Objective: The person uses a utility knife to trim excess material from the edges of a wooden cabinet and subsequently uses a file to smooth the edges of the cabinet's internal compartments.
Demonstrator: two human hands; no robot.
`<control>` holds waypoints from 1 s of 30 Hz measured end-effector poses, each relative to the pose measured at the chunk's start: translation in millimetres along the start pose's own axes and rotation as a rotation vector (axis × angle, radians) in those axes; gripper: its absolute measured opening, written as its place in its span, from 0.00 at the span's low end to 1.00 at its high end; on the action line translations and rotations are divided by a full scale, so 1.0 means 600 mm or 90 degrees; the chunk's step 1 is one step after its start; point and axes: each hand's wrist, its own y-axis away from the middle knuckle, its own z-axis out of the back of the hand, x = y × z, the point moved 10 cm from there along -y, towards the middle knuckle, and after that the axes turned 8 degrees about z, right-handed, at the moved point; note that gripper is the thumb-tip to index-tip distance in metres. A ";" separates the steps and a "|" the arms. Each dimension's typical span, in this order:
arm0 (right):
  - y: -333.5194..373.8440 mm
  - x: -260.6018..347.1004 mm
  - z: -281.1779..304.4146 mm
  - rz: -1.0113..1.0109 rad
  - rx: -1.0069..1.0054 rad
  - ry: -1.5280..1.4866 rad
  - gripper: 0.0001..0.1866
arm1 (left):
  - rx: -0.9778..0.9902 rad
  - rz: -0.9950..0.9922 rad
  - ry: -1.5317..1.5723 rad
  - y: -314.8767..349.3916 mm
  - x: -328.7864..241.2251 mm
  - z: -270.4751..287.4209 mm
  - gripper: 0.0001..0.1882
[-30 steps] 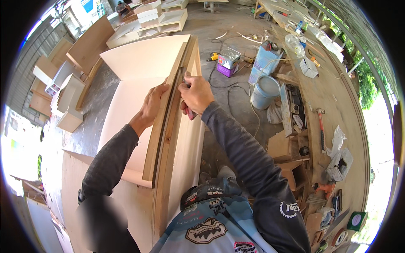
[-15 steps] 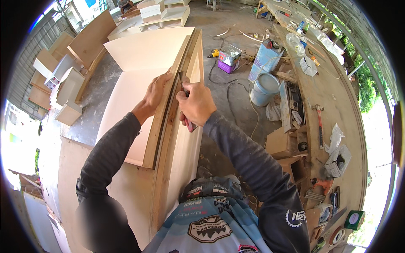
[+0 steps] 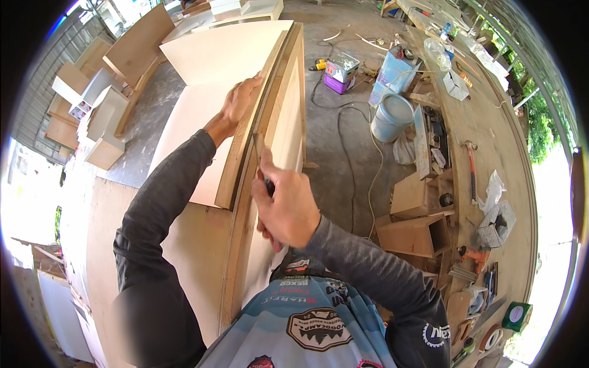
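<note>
My right hand (image 3: 287, 205) is closed round a utility knife with a black and red handle. Its flat blade (image 3: 258, 143) points away from me and lies along the wooden edge (image 3: 240, 236) of a long cabinet panel. Beside that edge runs a separate wood strip (image 3: 239, 156), with a dark gap between them. My left hand (image 3: 236, 105) rests farther up on the strip and the pale inner panel (image 3: 197, 116), its fingers stretched toward the edge and holding nothing.
On the right stands a long workbench (image 3: 500, 147) with a hammer (image 3: 472, 172) and an orange power tool (image 3: 475, 256). A bucket (image 3: 391, 118), a purple box (image 3: 339, 80) and cables lie on the floor ahead. Cabinet parts (image 3: 107, 116) stand at the left.
My right hand has drawn the knife toward me along the edge. My left hand has shifted slightly farther up the strip. The whole view has tilted a little.
</note>
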 end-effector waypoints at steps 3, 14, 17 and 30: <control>0.040 0.000 -0.019 -0.005 0.002 0.030 0.26 | 0.020 0.013 -0.029 -0.012 0.003 0.001 0.30; 0.133 0.005 -0.071 0.035 0.050 0.039 0.29 | -0.021 -0.006 -0.051 -0.014 -0.002 0.007 0.28; 0.154 0.011 -0.074 0.066 0.030 0.035 0.28 | -0.016 0.006 -0.051 -0.016 0.003 0.010 0.28; 0.180 0.023 -0.075 0.132 0.211 -0.002 0.32 | 0.033 0.011 -0.059 -0.006 0.000 0.007 0.30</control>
